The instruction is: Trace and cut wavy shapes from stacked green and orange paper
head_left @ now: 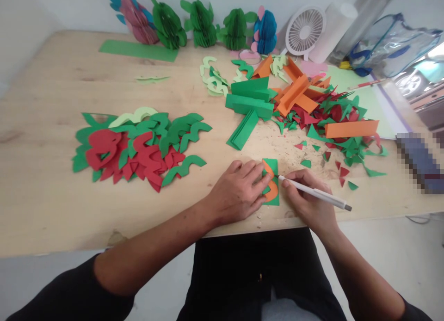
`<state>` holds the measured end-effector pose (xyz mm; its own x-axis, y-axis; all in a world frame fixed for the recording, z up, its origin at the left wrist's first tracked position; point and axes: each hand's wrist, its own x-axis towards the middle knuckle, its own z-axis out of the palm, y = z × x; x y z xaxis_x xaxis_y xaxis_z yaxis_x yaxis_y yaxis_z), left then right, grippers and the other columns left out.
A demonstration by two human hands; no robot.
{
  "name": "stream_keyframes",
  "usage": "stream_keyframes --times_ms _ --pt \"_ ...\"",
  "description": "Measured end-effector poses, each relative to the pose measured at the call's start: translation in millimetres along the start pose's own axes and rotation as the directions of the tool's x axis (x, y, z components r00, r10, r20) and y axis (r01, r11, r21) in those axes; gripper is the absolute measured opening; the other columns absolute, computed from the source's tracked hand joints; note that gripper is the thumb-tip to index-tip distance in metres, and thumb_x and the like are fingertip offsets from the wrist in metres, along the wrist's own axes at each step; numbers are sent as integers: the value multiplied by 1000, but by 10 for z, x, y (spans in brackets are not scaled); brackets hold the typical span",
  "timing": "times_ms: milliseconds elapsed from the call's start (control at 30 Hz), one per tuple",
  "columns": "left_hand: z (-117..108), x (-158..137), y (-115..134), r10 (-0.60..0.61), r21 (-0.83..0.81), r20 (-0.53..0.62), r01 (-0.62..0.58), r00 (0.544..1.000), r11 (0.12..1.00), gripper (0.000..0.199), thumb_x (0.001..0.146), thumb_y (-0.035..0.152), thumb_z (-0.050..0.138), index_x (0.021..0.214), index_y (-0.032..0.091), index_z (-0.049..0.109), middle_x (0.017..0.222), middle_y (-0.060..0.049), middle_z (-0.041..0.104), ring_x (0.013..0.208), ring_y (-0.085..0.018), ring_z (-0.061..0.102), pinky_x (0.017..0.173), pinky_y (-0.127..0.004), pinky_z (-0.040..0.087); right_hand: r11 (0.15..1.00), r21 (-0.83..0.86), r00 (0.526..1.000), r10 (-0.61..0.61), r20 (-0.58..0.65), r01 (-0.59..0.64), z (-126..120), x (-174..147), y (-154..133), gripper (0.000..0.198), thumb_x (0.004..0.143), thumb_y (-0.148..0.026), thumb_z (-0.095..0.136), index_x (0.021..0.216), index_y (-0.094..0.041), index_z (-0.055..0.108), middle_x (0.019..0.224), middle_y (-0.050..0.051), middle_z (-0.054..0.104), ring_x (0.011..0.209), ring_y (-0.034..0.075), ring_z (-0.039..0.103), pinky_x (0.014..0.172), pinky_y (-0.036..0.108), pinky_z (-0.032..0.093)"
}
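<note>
Flat on the table near its front edge lies a small green paper rectangle (274,166). On top of it rests an orange curved paper cutout (272,191), partly covered by my fingers. My left hand (239,189) is laid out over both papers, fingers extended and pressing down from the left. In my right hand (312,205) is a white pen (315,192), pinched between thumb and fingers. Its tip is at the right edge of the orange cutout, over the green paper. The underside of my left palm is hidden.
Red cutouts (149,161) and green cutouts (187,131) are heaped at left. Folded green strips (249,106), folded orange strips (294,94) and scraps (350,145) lie beyond my hands. Honeycomb paper figures (201,25) and a white fan (305,32) stand along the back.
</note>
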<state>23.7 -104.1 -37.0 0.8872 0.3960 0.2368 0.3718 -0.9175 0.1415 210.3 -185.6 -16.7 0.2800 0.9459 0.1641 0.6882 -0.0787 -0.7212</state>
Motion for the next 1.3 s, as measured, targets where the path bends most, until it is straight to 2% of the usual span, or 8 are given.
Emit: stream_keyframes --times_ms 467,833,1100,1300 --pt "-10 9 6 2 19 3 -2 1000 1000 40 95 38 47 127 16 58 125 -15 60 114 -30 52 86 -43 39 1000 7 1000 -2 10 2 -3 -8 -55 10 84 -28 63 77 -21 61 54 -6 56 43 7 43 44 19 35" --pt "1 -3 9 -4 6 -5 4 1000 1000 39 95 37 49 126 17 60 126 -15 60 116 -31 51 89 -44 40 998 -12 997 56 53 -56 -38 -6 -143 15 83 -33 63 75 -21 60 52 -5 58 41 8 45 43 20 37" --pt "6 -6 10 -6 2 -5 6 1000 1000 40 96 37 45 126 15 60 130 -17 58 117 -31 52 88 -45 41 1000 6 998 25 51 -25 -16 -32 -139 12 83 -29 62 75 -20 60 53 -5 58 41 7 46 44 19 37" --pt "10 -6 5 0 7 -7 0 1000 1000 39 96 37 46 125 16 60 131 -16 58 117 -31 52 88 -44 40 999 4 997 46 68 -46 -18 -22 -152 14 83 -31 61 74 -21 59 53 -4 59 43 8 48 45 20 38"
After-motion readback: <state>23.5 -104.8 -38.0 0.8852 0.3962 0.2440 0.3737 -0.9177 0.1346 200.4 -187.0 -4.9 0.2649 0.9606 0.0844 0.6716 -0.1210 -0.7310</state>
